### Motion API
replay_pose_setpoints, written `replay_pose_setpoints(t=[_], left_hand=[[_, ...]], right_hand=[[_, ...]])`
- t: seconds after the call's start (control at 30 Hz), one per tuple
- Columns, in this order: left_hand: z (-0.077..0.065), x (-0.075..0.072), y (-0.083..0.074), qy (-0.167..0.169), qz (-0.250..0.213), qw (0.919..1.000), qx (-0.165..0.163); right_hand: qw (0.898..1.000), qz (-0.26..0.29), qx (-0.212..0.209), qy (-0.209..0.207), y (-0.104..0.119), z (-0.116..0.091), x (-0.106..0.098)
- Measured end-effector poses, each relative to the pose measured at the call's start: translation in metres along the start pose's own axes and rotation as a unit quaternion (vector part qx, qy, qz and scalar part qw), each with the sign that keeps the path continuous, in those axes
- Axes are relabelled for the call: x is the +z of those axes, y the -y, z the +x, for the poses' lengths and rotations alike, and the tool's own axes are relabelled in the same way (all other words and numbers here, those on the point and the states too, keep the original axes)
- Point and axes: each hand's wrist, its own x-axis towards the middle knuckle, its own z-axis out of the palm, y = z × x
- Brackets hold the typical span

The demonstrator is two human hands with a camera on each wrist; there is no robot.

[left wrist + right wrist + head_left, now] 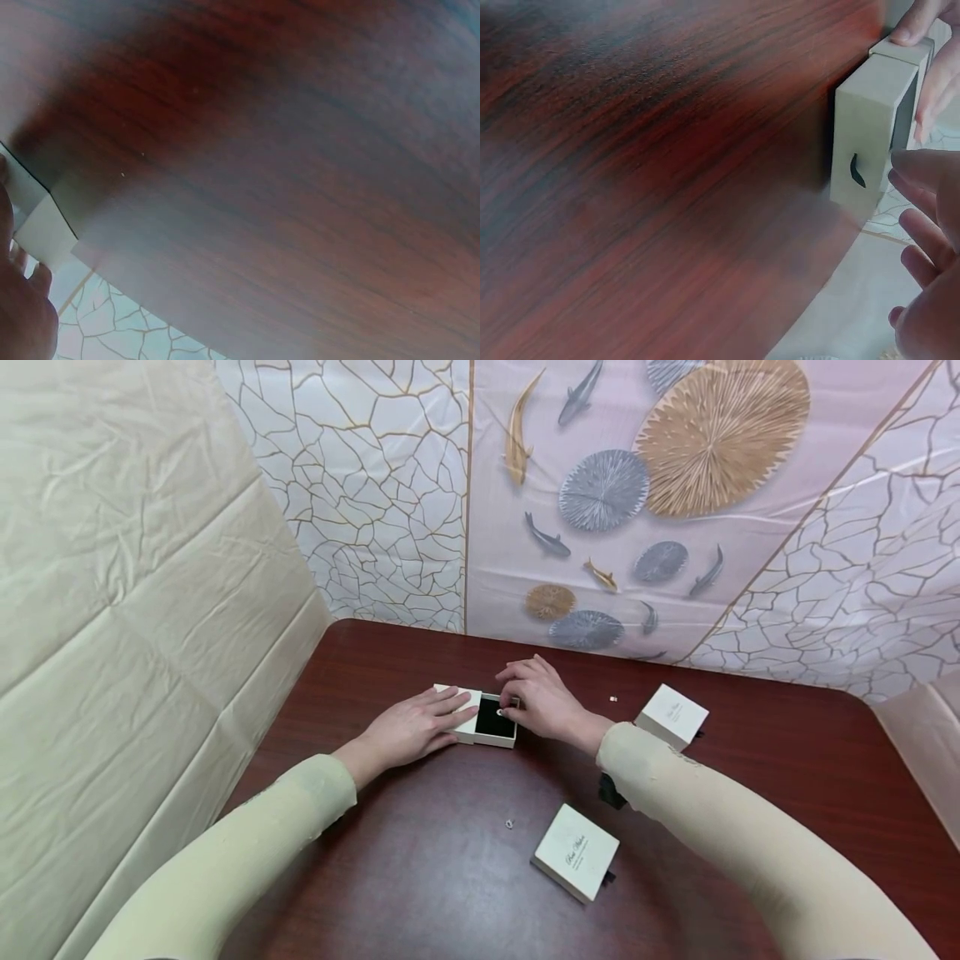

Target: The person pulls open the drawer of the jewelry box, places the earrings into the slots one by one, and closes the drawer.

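Observation:
A small white jewelry box (pixel 459 737) lies on the table with its black-lined drawer (pixel 491 727) partly pulled out. Across the top of its cover my left hand (pixel 416 722) rests with extended fingers, the thumb along the near side. Over the drawer, my right hand (pixel 543 697) pinches a tiny silvery ring (pixel 500 712) at the black lining between thumb and index finger. Its other fingers are bent and stay off the box. In the right wrist view, a black ribbon tab (pixel 857 171) sticks out of the drawer's end.
Nearer the front stands a second white box (pixel 577 852), with a third white box (pixel 671 717) at the right. A small silvery piece (pixel 509 823) and a tiny pale piece (pixel 613 699) lie loose. Something black (pixel 611 791) shows under my right forearm.

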Motion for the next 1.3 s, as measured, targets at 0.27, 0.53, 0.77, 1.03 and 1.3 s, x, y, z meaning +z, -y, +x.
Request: replay_pose_setpoints(t=[0.27,0.53,0.77,1.03,1.3], left_hand=[[0.000,-0.001,0.000,0.009,-0.002,0.9999,-0.006],[0.002,-0.003,0.000,0.013,-0.009,0.9998,-0.009],[0.001,-0.003,-0.001,0.011,-0.013,0.9998,-0.009],[0.001,-0.002,-0.001,0.008,-0.012,0.9999,-0.007],[0.001,-0.002,-0.001,0.008,-0.006,0.9999,-0.007]], right_hand=[[1.000,0.000,-0.025,-0.005,0.005,-0.013,-0.008],[0.999,0.001,-0.054,0.002,0.017,-0.033,-0.017],[0.996,0.005,-0.088,0.016,0.033,-0.048,-0.021],[0.992,-0.019,-0.122,0.034,0.047,-0.063,-0.014],[0.986,-0.020,-0.149,0.073,0.057,-0.074,-0.007]])
